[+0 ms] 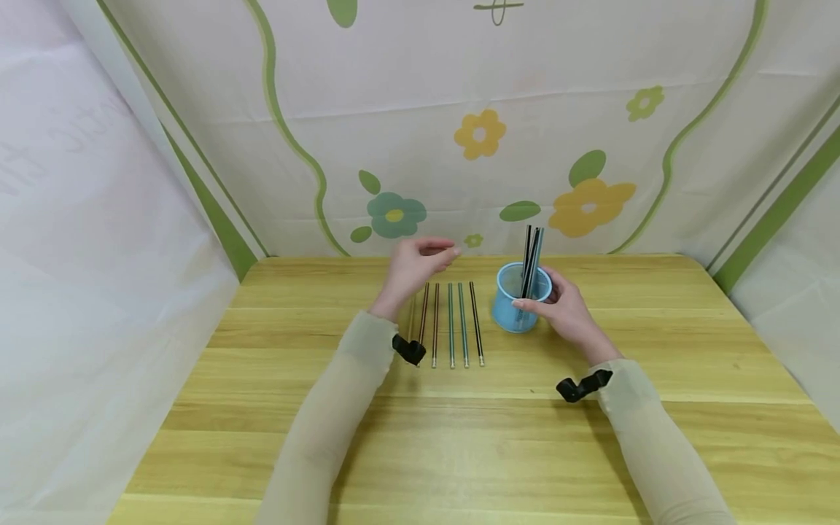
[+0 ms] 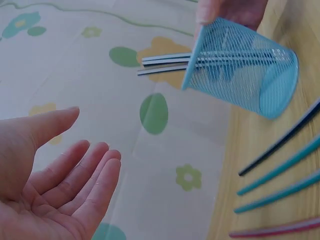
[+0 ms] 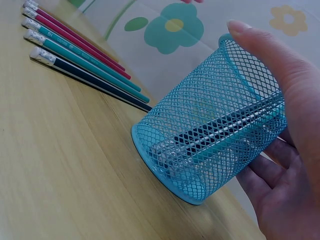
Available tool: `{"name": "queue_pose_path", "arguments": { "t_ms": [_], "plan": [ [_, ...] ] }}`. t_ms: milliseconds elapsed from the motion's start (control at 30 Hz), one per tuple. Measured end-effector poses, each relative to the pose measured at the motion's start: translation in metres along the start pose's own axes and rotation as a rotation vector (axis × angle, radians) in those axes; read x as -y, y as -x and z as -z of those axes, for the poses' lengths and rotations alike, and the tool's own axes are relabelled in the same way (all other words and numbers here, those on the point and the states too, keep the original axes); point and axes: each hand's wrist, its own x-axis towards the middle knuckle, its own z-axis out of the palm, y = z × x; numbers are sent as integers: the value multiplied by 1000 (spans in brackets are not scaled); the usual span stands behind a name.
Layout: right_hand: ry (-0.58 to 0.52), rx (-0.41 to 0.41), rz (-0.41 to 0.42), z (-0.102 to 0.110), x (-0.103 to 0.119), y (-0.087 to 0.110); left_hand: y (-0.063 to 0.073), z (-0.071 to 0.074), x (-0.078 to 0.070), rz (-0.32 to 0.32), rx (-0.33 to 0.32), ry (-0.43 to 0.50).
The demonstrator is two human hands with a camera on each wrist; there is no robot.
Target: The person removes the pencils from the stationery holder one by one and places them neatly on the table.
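Note:
My right hand (image 1: 569,315) grips a light blue mesh pencil cup (image 1: 507,312), thumb at the rim and fingers behind the wall. Several pencils (image 1: 533,251) lean inside it; dark-and-white striped ones show, plus a teal one in the right wrist view. My left hand (image 1: 415,271) hovers over the far ends of a pencil row, thumb and fingers apart and holding nothing in the left wrist view. The row has a black pencil (image 1: 476,324), two teal pencils (image 1: 463,324), two red pencils (image 1: 435,324) and a yellowish pencil (image 1: 412,313) partly hidden by the left arm.
Everything lies on a wood-grain table (image 1: 472,452). A white fabric wall (image 1: 407,131) with printed flowers and leaves rises at its far edge, and fabric also hangs on both sides. Black devices (image 1: 410,350) are worn on both wrists. In the row, eraser ends point toward the near side.

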Motion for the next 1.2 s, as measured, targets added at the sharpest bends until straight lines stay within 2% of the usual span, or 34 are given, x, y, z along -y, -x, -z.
{"name": "queue_pose_path", "arguments": {
  "t_ms": [167, 300, 467, 633, 933, 1200],
  "plan": [
    [13, -3, 2, -1, 3, 0, -8, -19, -13, -27, 34, -17],
    [26, -5, 11, -2, 4, 1, -16, -34, -20, -18, 55, -31],
    [29, -2, 16, -2, 5, 2, -24, -49, -29, -9, 64, -80],
    [22, -11, 18, -3, 5, 1, -32, -63, -35, -10, 52, -84],
    [26, -18, 37, -4, 2, -2, -42, -88, -29, -34, 29, -79],
    [35, -21, 32, -4, 0, -2, -40, -101, -14, -18, 63, -108]
  ]
}}
